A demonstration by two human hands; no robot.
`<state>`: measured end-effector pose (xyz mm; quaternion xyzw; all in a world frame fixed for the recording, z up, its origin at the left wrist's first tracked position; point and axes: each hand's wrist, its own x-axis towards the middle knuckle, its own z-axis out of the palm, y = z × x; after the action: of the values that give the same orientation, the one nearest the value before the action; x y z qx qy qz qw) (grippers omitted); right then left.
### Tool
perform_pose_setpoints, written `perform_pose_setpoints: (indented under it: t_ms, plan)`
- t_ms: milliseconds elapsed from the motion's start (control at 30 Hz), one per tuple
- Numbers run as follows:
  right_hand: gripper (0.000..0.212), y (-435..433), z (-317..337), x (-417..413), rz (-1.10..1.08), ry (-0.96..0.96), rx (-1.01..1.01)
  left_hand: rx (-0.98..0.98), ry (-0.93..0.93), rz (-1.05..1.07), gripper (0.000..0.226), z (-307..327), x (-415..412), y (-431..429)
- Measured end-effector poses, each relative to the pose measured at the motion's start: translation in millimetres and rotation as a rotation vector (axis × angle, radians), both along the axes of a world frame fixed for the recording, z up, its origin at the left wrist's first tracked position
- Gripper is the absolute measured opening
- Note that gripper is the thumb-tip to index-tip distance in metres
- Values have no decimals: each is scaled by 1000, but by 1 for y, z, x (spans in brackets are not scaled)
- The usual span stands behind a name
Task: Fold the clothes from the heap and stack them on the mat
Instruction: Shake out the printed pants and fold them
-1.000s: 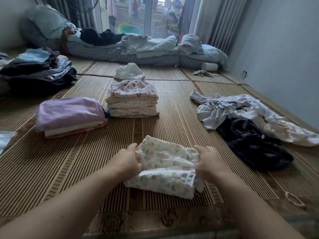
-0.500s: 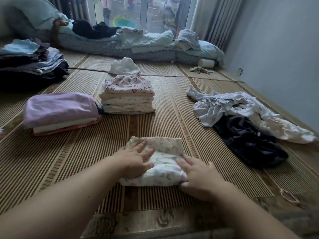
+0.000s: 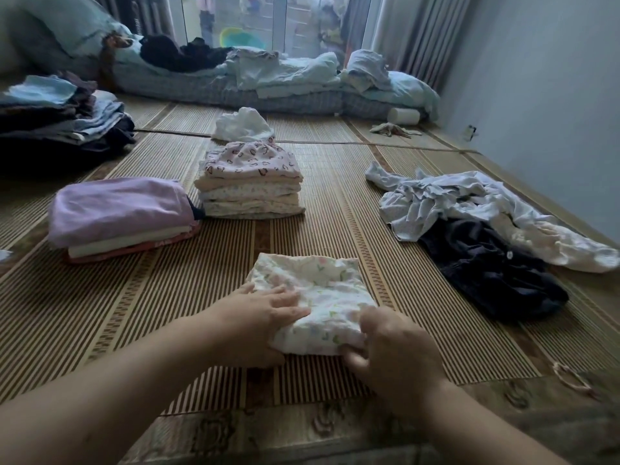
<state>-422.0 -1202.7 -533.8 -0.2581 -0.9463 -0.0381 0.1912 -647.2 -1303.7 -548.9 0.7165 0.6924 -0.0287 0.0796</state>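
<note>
Knuckles raised, the right grip (image 3: 392, 350) curls around the near right corner of the folded floral garment (image 3: 328, 290), thumb tucked under its edge. The left grip (image 3: 260, 320) lies released, fingers straight and spread flat on the garment's left side. Both forearms reach forward from the bottom of the view. The garment rests on the striped mat (image 3: 151, 313), close to the person. A folded stack (image 3: 250, 193) sits beyond it, and the unfolded heap (image 3: 469, 229) lies to the right.
</note>
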Motion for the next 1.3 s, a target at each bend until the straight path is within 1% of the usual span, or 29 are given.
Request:
perform_pose_setpoints:
  t_ms: [67, 133, 167, 267, 367, 433, 467, 500, 533, 567, 600, 633, 667, 700, 767, 833, 867, 967, 1033, 1100, 1167, 1200, 1233, 1300]
  plan:
    - [34, 0, -3, 3, -138, -6, -85, -5, -70, 33, 72, -1, -2, -1]
    - [19, 3, -6, 4, -257, -7, -278, -9, -159, 66, 65, -2, -4, 0]
    - [16, 6, -8, 6, -271, 29, -355, -4, -193, 72, 61, -1, -4, 0]
    - [19, 11, -9, 13, -226, 204, -517, 24, -307, 97, 50, 5, -3, 0]
    - [19, 17, -3, 15, -224, 397, -741, 23, -397, 135, 41, 12, -3, -1]
    - [24, 26, 3, 17, -271, 450, -895, -3, -428, 150, 42, 14, -4, -3]
    - [26, 31, 5, 20, -306, 433, -932, -13, -431, 144, 44, 14, -4, -4]
    - [27, 36, 7, 22, -350, 387, -924, -20, -413, 132, 46, 14, -5, -4]
    - [26, 39, 7, 25, -390, 328, -860, -32, -376, 125, 49, 13, -5, -5]
    - [24, 39, 8, 26, -401, 295, -759, -51, -333, 130, 57, 13, -5, -6]
    - [22, 37, 10, 24, -355, 302, -648, -71, -302, 139, 69, 12, -5, -5]
    - [25, 33, 12, 18, -259, 319, -558, -75, -301, 152, 79, 12, -5, -4]
    - [39, 29, 14, 9, -130, 309, -516, -60, -318, 171, 86, 12, -3, -2]
    - [52, 25, 16, -3, 11, 252, -511, -35, -322, 191, 89, 12, -2, 1]
    - [73, 23, 11, -32, 214, -14, -455, -23, -235, 238, 94, 7, -3, 10]
    - [94, 26, 1, -56, 237, -272, -440, -98, -162, 299, 103, -2, -8, 14]
    - [97, 31, -4, -64, 196, -354, -482, -141, -171, 338, 107, -7, -12, 13]
    - [90, 52, -18, -72, -5, -460, -592, -194, -214, 448, 109, -19, -21, 9]
    - [90, 62, -19, -75, -133, -465, -617, -199, -226, 548, 100, -20, -25, 8]
    - [92, 64, -16, -82, -264, -378, -628, -176, -246, 679, 88, -16, -25, 11]
    - [90, 60, -11, -87, -432, -221, -649, -90, -269, 798, 88, -10, -23, 14]
    - [84, 58, -9, -88, -505, -164, -704, -36, -314, 850, 89, -7, -21, 14]
    - [72, 57, -7, -87, -544, -132, -777, 7, -396, 890, 89, -3, -18, 13]
    - [41, 56, -1, -84, -532, -105, -940, 28, -545, 911, 81, 4, -12, 11]
